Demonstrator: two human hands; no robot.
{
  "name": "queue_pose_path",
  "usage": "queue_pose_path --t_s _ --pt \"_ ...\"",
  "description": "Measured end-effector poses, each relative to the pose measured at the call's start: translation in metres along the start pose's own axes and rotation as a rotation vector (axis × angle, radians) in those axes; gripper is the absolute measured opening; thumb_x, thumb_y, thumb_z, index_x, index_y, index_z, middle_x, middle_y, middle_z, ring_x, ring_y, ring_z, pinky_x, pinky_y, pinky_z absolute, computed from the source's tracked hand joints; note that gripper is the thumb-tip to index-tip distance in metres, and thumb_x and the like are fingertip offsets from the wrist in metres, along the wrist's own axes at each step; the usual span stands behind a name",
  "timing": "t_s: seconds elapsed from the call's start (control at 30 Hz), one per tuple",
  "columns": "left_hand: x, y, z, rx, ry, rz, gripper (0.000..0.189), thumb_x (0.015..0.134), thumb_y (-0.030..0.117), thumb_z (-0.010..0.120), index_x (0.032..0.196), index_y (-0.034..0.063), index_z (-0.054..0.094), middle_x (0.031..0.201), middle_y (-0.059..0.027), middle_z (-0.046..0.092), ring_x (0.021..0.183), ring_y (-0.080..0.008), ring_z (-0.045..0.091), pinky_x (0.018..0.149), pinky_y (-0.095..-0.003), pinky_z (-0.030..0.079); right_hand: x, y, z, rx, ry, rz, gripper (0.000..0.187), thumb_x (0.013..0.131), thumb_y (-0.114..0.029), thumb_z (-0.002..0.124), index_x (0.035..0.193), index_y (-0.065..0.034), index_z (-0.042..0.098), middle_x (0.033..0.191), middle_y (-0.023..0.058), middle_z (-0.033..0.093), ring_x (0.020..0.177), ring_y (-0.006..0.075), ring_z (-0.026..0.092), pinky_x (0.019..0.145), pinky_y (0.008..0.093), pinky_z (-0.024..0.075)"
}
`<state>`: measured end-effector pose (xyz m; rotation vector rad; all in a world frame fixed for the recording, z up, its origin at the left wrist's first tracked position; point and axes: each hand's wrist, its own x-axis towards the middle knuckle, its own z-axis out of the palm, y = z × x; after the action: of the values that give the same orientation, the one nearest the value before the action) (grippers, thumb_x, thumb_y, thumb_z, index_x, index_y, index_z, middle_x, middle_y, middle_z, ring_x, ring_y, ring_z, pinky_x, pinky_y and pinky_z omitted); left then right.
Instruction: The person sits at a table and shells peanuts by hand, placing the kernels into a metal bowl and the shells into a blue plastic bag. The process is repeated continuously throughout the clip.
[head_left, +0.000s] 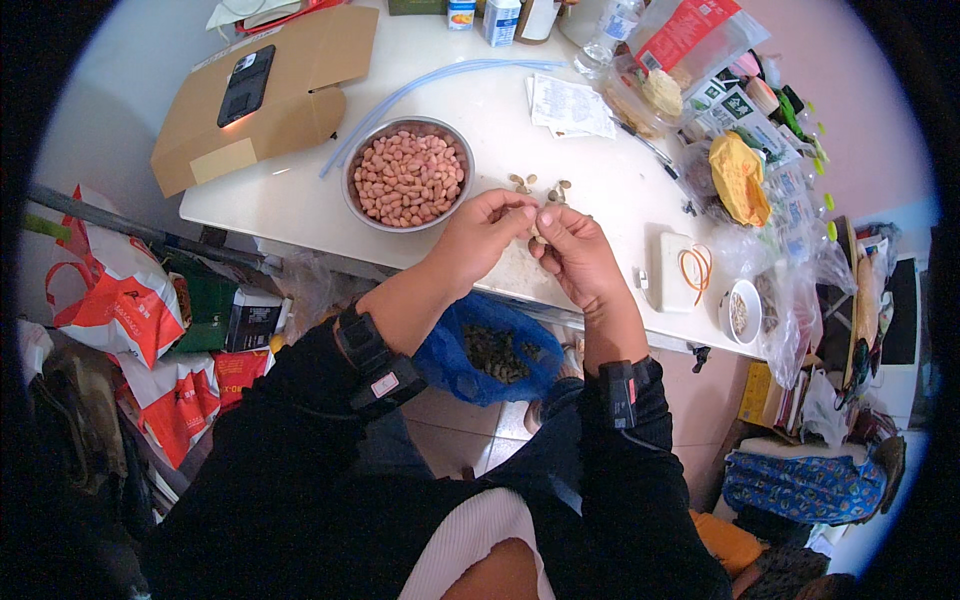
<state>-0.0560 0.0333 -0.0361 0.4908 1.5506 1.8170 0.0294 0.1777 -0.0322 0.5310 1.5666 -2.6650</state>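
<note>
My left hand (487, 234) and my right hand (574, 244) meet over the front edge of the white table, fingertips close together. Between them is a small pale piece (535, 231), perhaps a nut or its shell; the fingers hide most of it. Just beyond my fingers lie several small brownish nuts or shells (559, 190) on the table top. To the left of my hands, a steel bowl (349, 196) holds many pinkish shelled peanuts (409, 176). Below the table edge, under my hands, a blue plastic bag (442, 352) stands open with dark husks or shells (499, 352) inside.
A cardboard piece (300, 64) with a phone (247, 84) lies back left. Pale blue tubing (420, 79) curves behind the bowl. At right are a white box (673, 270) with an orange cord, a small white bowl (752, 300), a pen (645, 146) and plastic bags (795, 315).
</note>
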Motion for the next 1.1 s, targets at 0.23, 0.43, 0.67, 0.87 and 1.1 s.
queue_pose_path --t_s 0.23,0.43,0.67,0.87,1.1 --pt "-0.005 -0.010 0.010 0.106 -0.120 0.142 0.037 0.097 0.027 0.059 0.122 -0.0014 0.057 0.092 -0.0027 0.062 0.077 -0.0091 0.057 0.067 -0.0236 0.048 -0.010 0.011 0.002 -0.001 -0.119 -0.154 0.017 0.092 -0.018 0.066 0.103 -0.0046 0.066 0.089 0.0035 0.068 0.068 0.0057 0.052 0.055 0.0184 0.0375" --pt "-0.007 -0.010 0.016 0.143 -0.176 0.107 0.036 0.099 0.024 0.056 0.122 -0.0043 0.058 0.093 -0.0043 0.063 0.082 -0.0092 0.057 0.073 -0.0250 0.049 -0.010 0.023 0.004 -0.091 -0.029 -0.289 0.015 0.093 -0.014 0.065 0.102 -0.0026 0.066 0.085 0.0025 0.065 0.064 0.0062 0.048 0.057 0.0206 0.0383" --pt "-0.007 0.001 0.019 -0.172 -0.164 -0.062 0.034 0.102 0.034 0.046 0.089 0.0056 0.058 0.069 0.0037 0.050 0.057 -0.0053 0.043 0.050 -0.0219 0.035 -0.013 0.021 0.008 -0.145 0.087 -0.310 0.014 0.095 -0.016 0.062 0.098 -0.0021 0.066 0.080 0.0012 0.062 0.062 0.0065 0.046 0.056 0.0215 0.0392" --pt "-0.014 0.014 0.030 -0.235 -0.063 -0.142 0.030 0.099 0.031 0.041 0.075 0.0138 0.047 0.059 0.0077 0.035 0.048 -0.0034 0.028 0.042 -0.0216 0.020 -0.013 0.023 0.013 -0.064 0.090 -0.285 0.019 0.097 -0.020 0.060 0.099 -0.0024 0.066 0.077 -0.0003 0.061 0.061 0.0066 0.047 0.055 0.0213 0.0400" --pt "-0.013 0.004 0.031 -0.128 -0.101 -0.039 0.021 0.093 0.022 0.041 0.097 0.0068 0.055 0.063 0.0053 0.039 0.051 -0.0047 0.032 0.043 -0.0213 0.023 -0.013 0.021 0.015 -0.204 0.179 -0.313 0.023 0.099 -0.024 0.057 0.097 -0.0027 0.065 0.079 0.0011 0.062 0.064 0.0086 0.050 0.059 0.0219 0.0432"
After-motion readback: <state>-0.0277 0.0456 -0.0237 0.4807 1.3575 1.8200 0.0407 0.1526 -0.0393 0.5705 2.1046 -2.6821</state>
